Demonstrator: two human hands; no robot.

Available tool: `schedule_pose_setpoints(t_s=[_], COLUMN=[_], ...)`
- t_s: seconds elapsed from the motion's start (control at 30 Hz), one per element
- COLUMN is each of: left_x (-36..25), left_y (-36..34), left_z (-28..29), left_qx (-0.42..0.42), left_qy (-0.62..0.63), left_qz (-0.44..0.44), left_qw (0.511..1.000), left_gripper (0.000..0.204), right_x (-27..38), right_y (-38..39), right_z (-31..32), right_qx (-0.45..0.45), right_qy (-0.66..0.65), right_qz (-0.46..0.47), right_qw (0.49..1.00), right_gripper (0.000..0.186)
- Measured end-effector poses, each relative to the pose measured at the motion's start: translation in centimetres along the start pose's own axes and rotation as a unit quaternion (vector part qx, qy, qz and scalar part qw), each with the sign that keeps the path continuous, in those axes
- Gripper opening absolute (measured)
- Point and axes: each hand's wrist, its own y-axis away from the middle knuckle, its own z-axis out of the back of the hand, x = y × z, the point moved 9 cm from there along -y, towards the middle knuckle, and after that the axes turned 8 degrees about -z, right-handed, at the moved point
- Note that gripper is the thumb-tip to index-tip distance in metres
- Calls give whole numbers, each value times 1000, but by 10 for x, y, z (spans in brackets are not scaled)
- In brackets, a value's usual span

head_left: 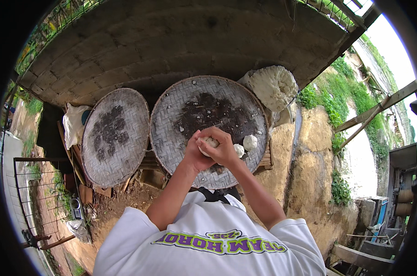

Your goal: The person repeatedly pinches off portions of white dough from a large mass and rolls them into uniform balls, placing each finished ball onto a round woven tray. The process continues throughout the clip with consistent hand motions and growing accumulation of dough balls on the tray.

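Both my hands are cupped around a white lump of dough-like stuff [211, 142] above the near middle of a large round woven tray [171, 158]. My left hand [195, 154] curls round it from the left and below. My right hand [223, 146] presses over it from the right, its fingers across the top. Two more white balls, one round [250, 142] and one smaller [238, 150], rest on the tray just right of my right hand. Dark wet patches and white crumbs mark the woven surface.
A second woven tray [137, 158] leans at the left. Behind the large tray's right edge stands a sack heaped with white lumpy stuff [275, 87]. A block wall [162, 46] rises behind. Wire fencing [38, 184] is at far left, and wooden rails [376, 110] at right.
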Motion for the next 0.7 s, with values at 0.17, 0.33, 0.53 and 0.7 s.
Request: schedule_pose_setpoints(t_s=[0.17, 0.33, 0.53, 0.7], left_x=[-31, -39, -80, -67], left_y=[11, 6, -1, -5], left_z=[24, 5, 36, 77], left_qx=[-197, -109, -267, -217], left_qy=[-107, -86, -310, -232], left_qz=[-177, -78, -210, -97], left_qw=[959, 987, 888, 943], left_gripper=[53, 56, 48, 47], right_x=[-56, -32, -90, -96], right_y=[14, 7, -13, -15], right_z=[-7, -8, -24, -22], right_qx=[-98, -136, -123, -98], right_qy=[-312, -138, -294, 27], right_qz=[-217, -57, -264, -139], right_qw=[920, 979, 910, 985], right_gripper=[41, 42, 43, 56])
